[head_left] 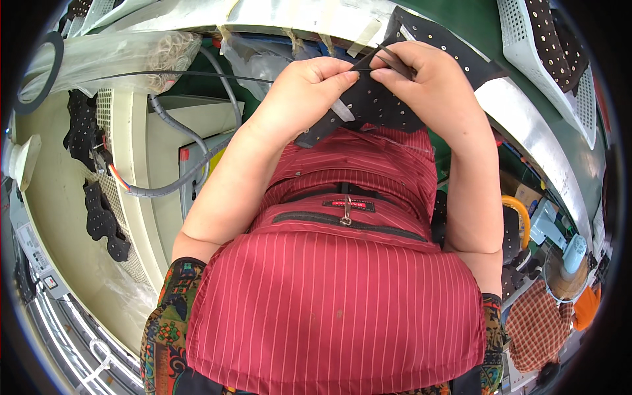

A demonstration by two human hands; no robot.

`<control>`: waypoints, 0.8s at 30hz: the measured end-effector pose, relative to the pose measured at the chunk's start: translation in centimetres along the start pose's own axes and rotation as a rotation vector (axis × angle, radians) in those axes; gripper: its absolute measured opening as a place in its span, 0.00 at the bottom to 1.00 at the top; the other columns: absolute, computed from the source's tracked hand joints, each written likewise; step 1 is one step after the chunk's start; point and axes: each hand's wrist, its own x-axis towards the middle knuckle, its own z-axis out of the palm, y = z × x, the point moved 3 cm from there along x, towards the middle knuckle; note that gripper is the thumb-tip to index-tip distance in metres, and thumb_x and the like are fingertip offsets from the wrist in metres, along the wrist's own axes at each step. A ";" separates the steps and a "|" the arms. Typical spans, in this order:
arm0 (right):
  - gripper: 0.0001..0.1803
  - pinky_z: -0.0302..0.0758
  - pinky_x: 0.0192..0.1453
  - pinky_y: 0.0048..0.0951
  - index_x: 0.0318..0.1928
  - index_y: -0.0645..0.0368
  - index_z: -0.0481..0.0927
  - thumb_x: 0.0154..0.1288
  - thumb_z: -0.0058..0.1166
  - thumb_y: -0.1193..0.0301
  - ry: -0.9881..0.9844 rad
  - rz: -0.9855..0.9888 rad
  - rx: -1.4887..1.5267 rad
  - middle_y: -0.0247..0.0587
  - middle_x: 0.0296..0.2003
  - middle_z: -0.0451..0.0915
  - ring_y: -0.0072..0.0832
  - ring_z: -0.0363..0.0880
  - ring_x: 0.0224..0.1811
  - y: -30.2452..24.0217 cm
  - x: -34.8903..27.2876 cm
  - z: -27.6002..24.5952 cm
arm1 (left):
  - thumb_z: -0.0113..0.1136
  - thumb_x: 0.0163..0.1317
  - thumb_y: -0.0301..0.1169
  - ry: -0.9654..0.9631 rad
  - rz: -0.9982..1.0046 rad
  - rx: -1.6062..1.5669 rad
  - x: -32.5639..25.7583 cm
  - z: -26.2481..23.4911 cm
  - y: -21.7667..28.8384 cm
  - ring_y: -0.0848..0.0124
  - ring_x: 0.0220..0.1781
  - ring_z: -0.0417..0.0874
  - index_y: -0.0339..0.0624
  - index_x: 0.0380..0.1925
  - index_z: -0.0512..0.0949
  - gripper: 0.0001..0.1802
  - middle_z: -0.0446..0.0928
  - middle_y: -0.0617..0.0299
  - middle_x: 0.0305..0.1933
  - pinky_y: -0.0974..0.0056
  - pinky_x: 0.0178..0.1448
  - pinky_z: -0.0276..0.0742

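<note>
My left hand (308,91) is closed in a pinch on a thin black strip (253,79), at the edge of a black piece dotted with metal studs (375,99). The strip stretches off to the left from my fingers. My right hand (431,82) is closed around a slim dark two-pronged tool (395,60); whether it is snips or tweezers I cannot tell. Its fingertips meet the strip close to my left fingertips. The studded piece hangs between both hands over my lap, and part of it lies on the metal table edge beyond.
A pale metal-edged table (296,14) curves across the far side. White perforated baskets (526,46) with studded black pieces stand at the far right. A clear plastic bag (125,56) and grey hose (178,187) are at left, near a cream machine (135,151). A blue fan (573,253) stands at right.
</note>
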 end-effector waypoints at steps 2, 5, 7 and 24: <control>0.12 0.73 0.40 0.36 0.37 0.62 0.80 0.57 0.56 0.67 0.038 -0.055 -0.040 0.51 0.32 0.79 0.44 0.78 0.36 0.2 -0.3 -0.5 | 0.58 0.62 0.29 -0.018 -0.033 -0.053 -0.2 0.1 0.3 0.80 0.40 0.77 0.33 0.46 0.78 0.14 0.80 0.65 0.39 0.75 0.44 0.73; 0.11 0.72 0.41 0.36 0.36 0.62 0.80 0.57 0.56 0.67 0.033 -0.053 -0.048 0.49 0.32 0.78 0.44 0.77 0.36 -0.2 -0.3 -1.2 | 0.57 0.62 0.28 -0.040 -0.036 -0.110 -0.3 0.2 0.4 0.80 0.41 0.77 0.33 0.48 0.77 0.16 0.80 0.64 0.41 0.75 0.45 0.73; 0.11 0.72 0.41 0.36 0.35 0.63 0.80 0.57 0.56 0.67 0.057 -0.064 -0.053 0.48 0.31 0.77 0.44 0.77 0.36 -0.2 -0.2 -1.4 | 0.56 0.63 0.28 -0.077 -0.025 -0.153 -0.4 0.4 0.7 0.80 0.42 0.77 0.32 0.51 0.75 0.17 0.79 0.64 0.43 0.75 0.47 0.73; 0.12 0.72 0.42 0.39 0.34 0.62 0.79 0.58 0.55 0.65 0.152 -0.059 -0.051 0.47 0.32 0.77 0.44 0.76 0.37 1.0 1.0 0.1 | 0.53 0.64 0.25 -0.174 -0.013 -0.183 -0.5 0.2 1.0 0.78 0.50 0.75 0.33 0.56 0.71 0.20 0.77 0.61 0.49 0.72 0.55 0.70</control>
